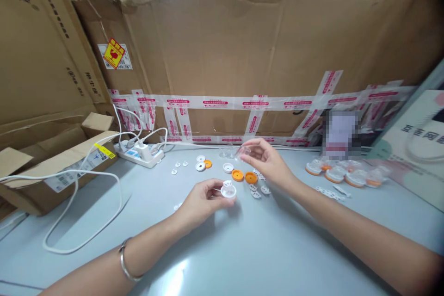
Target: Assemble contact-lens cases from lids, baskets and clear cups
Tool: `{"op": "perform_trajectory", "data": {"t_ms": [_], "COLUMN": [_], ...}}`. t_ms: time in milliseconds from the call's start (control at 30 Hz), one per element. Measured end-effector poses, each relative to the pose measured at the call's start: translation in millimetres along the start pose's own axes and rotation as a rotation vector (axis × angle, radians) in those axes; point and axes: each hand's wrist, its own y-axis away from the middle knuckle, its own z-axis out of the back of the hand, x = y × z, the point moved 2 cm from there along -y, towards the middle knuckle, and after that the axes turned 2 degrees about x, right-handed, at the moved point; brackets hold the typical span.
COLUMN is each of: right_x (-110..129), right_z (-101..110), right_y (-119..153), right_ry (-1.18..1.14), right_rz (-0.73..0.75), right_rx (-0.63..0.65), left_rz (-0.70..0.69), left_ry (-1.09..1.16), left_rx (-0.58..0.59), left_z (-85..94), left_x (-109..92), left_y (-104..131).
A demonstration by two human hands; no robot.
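My left grip [203,201] holds a round white plastic piece [229,191] above the bench [277,245]; my right grip [266,161] pinches a clear plastic cover [244,151], its outline blurred. Clear-topped, orange-based pieces [357,178] look assembled, partly overlapping; round orange plastic discs [237,175] lie separate. My fingers hide some white rim.

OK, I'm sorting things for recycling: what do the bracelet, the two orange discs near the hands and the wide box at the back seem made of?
Bracelet: probably polished metal, silvery with bright glints.
Orange discs: likely smooth moulded plastic, given their even colour and raised rims.
Wide box: cardboard, matt brown, with creases and a ragged top edge.
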Motion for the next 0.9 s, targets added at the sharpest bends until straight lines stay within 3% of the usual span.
{"op": "perform_trajectory", "data": {"t_ms": [100,200,667,900], "right_x": [28,35,27,28], "right_z": [-20,-29,-33,-32], "right_y": [30,46,52,53], "right_ry": [-0.057,-0.089,-0.05,-0.018], "right_rz": [-0.019,-0.031,-0.105,-0.105], "right_rx": [0.145,0.164,0.213,0.247], "left_rz": [0.009,0.013,-0.052,-0.035], "left_ry": [-0.004,-0.011,-0.04,-0.064], "left_rx": [0.012,0.03,0.104,0.083], "left_z": [-1.9,-3.4,-5.6,-6.2], "left_x": [-4,-7,-14,-16], "left_y": [5,8,14,14]}}
